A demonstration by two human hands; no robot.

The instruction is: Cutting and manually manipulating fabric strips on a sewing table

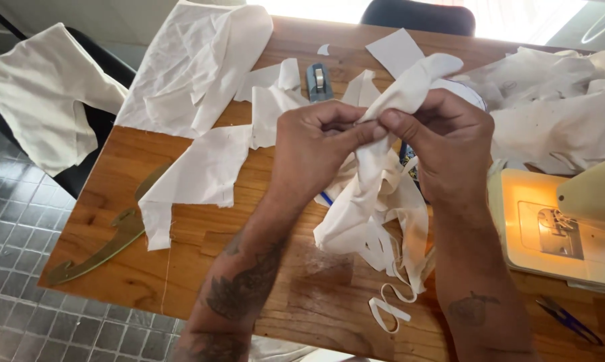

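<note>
Our 2 hands raised over the wooden table (115,167), left hand (312,151) and right hand (443,144) both pinching a bunched cream cloth piece (376,201) between them, our sewing machine (564,224) at right, curved ruler (105,245) and fabric scraps (202,167) at left.

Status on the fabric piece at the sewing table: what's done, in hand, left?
Done: cutting looks finished, with cream offcuts strewn on the wooden table and a curved ruler lying aside. In hand: left hand and right hand pinch the cream fabric piece. Left: probably stitching; nothing lies under the needle of the lit sewing machine.
</note>
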